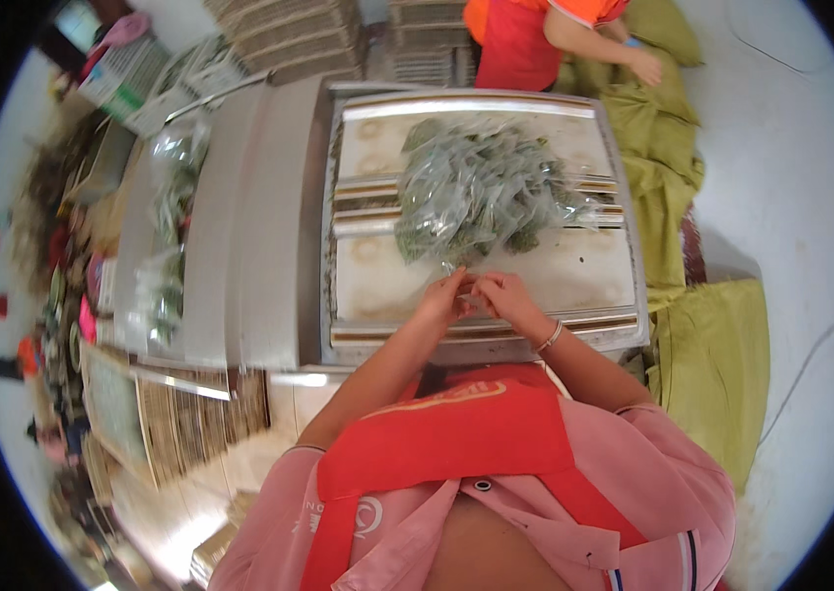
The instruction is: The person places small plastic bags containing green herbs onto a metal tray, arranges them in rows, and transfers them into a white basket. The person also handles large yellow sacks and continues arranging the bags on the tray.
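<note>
A pile of clear plastic bags [476, 185] filled with dried green leafy material lies on the white bed [372, 277] of what looks like a chamber vacuum sealer. My left hand [448, 297] is at the near edge of the pile, its fingertips by the crumpled end of a bag. Close beside it, my right hand [504, 297] has curled fingers, and the two hands nearly meet. Whether either one pinches plastic is hidden by the fingers. Both are above the near sealing bar [579, 325]. A bracelet circles my right wrist.
To the left stands the machine's steel lid [261, 221], with more filled bags [169, 281] beyond it. Yellow-green woven sacks [712, 369] line the right side. Across the machine, a co-worker in a red apron [516, 44] stands near stacked woven trays [291, 37].
</note>
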Demonstrator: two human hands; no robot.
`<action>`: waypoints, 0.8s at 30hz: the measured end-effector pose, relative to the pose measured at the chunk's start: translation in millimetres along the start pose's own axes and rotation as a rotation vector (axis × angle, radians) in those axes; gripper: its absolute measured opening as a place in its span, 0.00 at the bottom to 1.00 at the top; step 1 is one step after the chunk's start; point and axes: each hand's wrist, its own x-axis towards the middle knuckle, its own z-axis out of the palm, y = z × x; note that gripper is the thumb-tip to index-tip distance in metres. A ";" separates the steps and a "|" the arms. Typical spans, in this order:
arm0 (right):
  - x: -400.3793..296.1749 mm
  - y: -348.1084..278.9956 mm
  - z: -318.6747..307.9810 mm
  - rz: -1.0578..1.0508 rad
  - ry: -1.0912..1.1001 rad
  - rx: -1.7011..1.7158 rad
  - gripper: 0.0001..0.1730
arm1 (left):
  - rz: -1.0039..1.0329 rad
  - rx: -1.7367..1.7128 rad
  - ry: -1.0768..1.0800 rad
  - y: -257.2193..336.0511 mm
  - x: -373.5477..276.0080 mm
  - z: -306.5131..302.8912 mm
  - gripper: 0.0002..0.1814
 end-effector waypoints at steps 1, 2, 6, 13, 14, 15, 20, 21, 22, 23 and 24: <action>-5.4 -2.4 7.8 0.000 -0.005 0.041 0.12 | 0.012 -0.003 -0.012 0.4 9.3 -9.3 0.21; -12.7 -3.0 14.9 0.028 0.050 0.069 0.12 | -0.028 0.015 -0.027 -1.7 25.0 -18.7 0.17; -41.2 8.8 26.7 0.149 0.233 0.139 0.12 | -0.034 0.046 0.017 8.8 6.6 -1.7 0.10; -34.9 -16.7 34.3 0.059 0.532 0.540 0.13 | -0.149 0.050 -0.019 16.6 -7.0 -10.1 0.17; -24.2 -21.3 31.2 0.013 0.554 0.525 0.13 | -0.202 0.103 -0.040 17.8 0.2 -13.0 0.19; -7.6 -16.0 23.4 -0.005 0.503 0.431 0.13 | -0.203 0.116 -0.048 23.4 -1.8 -12.1 0.20; 26.4 6.0 16.7 -0.030 0.338 0.018 0.09 | -0.122 0.106 -0.073 22.4 -18.4 -21.8 0.22; 20.8 5.0 20.6 -0.035 0.317 -0.083 0.09 | -0.061 0.087 -0.091 21.6 -20.3 -23.9 0.22; 9.4 -0.5 33.3 -0.031 0.307 -0.051 0.10 | -0.067 0.130 -0.048 22.1 -24.8 -29.2 0.20; -7.5 -6.0 45.0 -0.021 0.301 -0.021 0.10 | -0.081 0.170 -0.008 21.2 -30.4 -35.2 0.18; -17.7 -6.0 49.0 0.027 0.196 -0.069 0.11 | -0.063 0.207 0.036 21.3 -41.3 -41.3 0.18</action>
